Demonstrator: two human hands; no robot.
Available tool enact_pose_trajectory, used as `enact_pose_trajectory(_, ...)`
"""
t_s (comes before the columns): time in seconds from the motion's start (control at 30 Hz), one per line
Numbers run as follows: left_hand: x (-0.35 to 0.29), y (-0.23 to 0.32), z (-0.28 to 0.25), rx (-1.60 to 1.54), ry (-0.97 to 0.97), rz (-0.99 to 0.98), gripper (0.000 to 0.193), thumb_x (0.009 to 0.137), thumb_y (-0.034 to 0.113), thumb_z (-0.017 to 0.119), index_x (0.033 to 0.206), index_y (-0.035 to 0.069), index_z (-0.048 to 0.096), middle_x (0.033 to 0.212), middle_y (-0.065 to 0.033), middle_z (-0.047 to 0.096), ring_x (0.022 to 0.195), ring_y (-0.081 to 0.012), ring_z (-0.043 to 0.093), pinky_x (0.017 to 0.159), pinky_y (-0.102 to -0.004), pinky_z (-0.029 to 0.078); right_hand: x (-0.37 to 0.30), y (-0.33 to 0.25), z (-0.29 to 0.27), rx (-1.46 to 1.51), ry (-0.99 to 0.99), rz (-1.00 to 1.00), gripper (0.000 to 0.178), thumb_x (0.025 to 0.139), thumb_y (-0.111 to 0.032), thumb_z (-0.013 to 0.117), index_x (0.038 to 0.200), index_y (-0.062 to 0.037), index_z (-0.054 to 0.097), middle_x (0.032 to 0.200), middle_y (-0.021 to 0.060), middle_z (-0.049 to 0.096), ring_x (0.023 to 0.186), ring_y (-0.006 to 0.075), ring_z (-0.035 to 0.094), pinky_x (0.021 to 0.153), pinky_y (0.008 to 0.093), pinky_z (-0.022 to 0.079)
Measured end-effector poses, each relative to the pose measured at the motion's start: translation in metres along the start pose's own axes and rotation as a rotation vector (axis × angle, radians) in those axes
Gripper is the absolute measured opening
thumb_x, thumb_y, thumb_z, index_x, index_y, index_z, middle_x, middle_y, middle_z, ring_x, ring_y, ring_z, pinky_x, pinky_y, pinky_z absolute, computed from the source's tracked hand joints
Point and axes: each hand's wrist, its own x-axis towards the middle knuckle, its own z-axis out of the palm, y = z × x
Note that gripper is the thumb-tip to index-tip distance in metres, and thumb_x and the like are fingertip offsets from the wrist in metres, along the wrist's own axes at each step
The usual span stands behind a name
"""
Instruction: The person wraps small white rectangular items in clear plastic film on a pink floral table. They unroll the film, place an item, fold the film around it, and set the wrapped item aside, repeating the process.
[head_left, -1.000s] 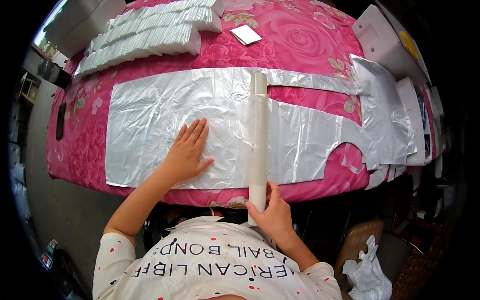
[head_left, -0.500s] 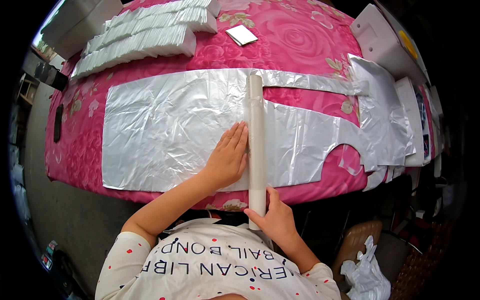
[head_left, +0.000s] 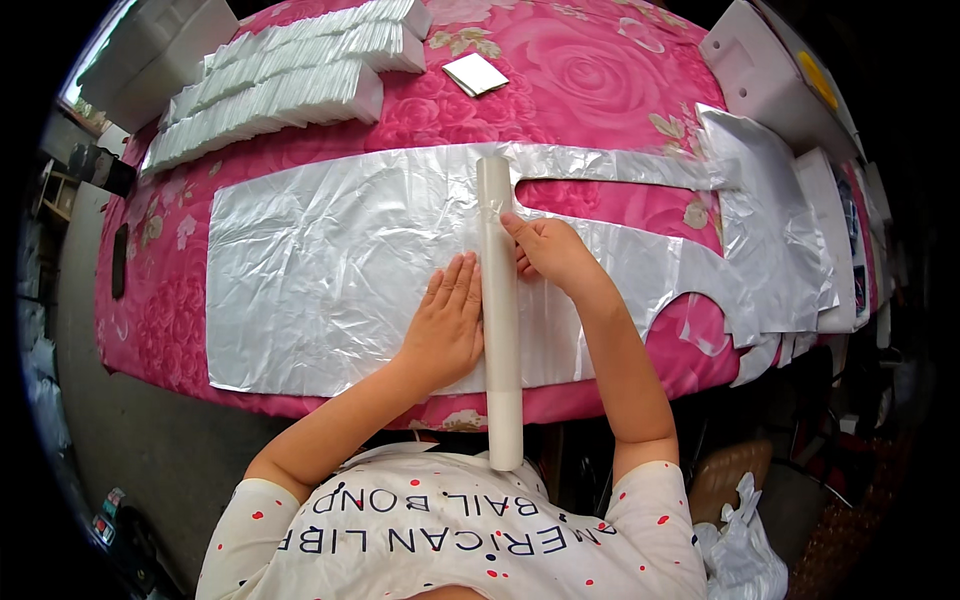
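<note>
A long pale cylindrical tube (head_left: pixel 503 330) lies across a sheet of silvery-white plastic film (head_left: pixel 320 250), its near end reaching past the table edge toward my shirt. My left hand (head_left: pixel 443 320) rests flat on the film, fingers stretched out together, along the left side of the tube. On the other side, my right hand (head_left: pixel 545 252) is at the upper half of the tube, thumb over its edge and fingers curled at its right side. The film has cut-outs at the right, with strap-like strips between them.
A pink floral cloth (head_left: pixel 590 90) covers the table. Rows of stacked white folded sheets (head_left: pixel 270 110) stand at the far left, near a white box (head_left: pixel 160 60). A small white folded square (head_left: pixel 476 74) lies behind the film. White foam boxes (head_left: pixel 750 70) stand at right.
My right hand has moved from the tube's near end up to its far half. The tube has shifted slightly left and nearer in view. My left hand stays flat beside it.
</note>
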Motion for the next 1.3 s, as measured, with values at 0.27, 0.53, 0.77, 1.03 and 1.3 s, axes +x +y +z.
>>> enact_pose_trajectory(0.27,0.000,0.000,0.001,0.003,0.004,-0.006,0.057,0.086,0.017,0.038,0.133,-0.012,0.027,0.141,-0.0266,0.026,0.134,-0.0364,0.023,0.111,-0.0445,0.014,0.034,-0.001,-0.016,0.766,-0.104,0.084,0.037,0.093,-0.031,0.045,0.107,0.0027,0.053,0.099,0.0117,0.059,0.086,0.0186,0.060,0.078,0.0304,0.051)
enact_pose_trajectory(0.53,0.002,0.001,0.001,0.008,0.000,-0.002,0.057,0.086,0.018,0.038,0.133,-0.012,0.028,0.141,-0.0261,0.027,0.134,-0.0359,0.023,0.111,-0.0440,0.013,0.051,0.004,-0.014,1.171,0.042,0.004,0.035,0.089,-0.015,0.045,0.115,0.0078,0.041,0.114,0.0177,0.051,0.105,0.0272,0.054,0.089,0.0375,0.048)
enact_pose_trajectory(0.77,0.001,0.001,0.000,0.006,-0.005,0.009,0.057,0.085,0.016,0.039,0.133,-0.012,0.027,0.141,-0.0268,0.027,0.134,-0.0371,0.023,0.110,-0.0451,0.015,0.051,0.008,-0.013,1.322,0.244,-0.170,0.035,0.086,-0.011,0.045,0.114,0.0085,0.041,0.118,0.0176,0.049,0.110,0.0266,0.050,0.093,0.0374,0.043)
enact_pose_trajectory(1.03,0.001,0.001,-0.002,-0.007,-0.010,0.005,0.057,0.085,0.015,0.039,0.134,-0.012,0.027,0.141,-0.0262,0.027,0.134,-0.0368,0.023,0.110,-0.0450,0.014,0.056,0.005,0.001,1.445,0.256,-0.167,0.036,0.083,-0.012,0.049,0.114,0.0050,0.041,0.115,0.0154,0.050,0.106,0.0243,0.051,0.090,0.0345,0.042)
enact_pose_trajectory(1.3,0.001,0.000,-0.001,-0.010,0.002,0.016,0.057,0.085,0.015,0.040,0.133,-0.012,0.027,0.141,-0.0263,0.027,0.134,-0.0367,0.023,0.110,-0.0452,0.015,0.069,0.010,0.011,1.398,0.415,-0.354,0.036,0.078,-0.002,0.052,0.111,-0.0061,0.037,0.112,0.0121,0.050,0.099,0.0218,0.052,0.084,0.0327,0.043)
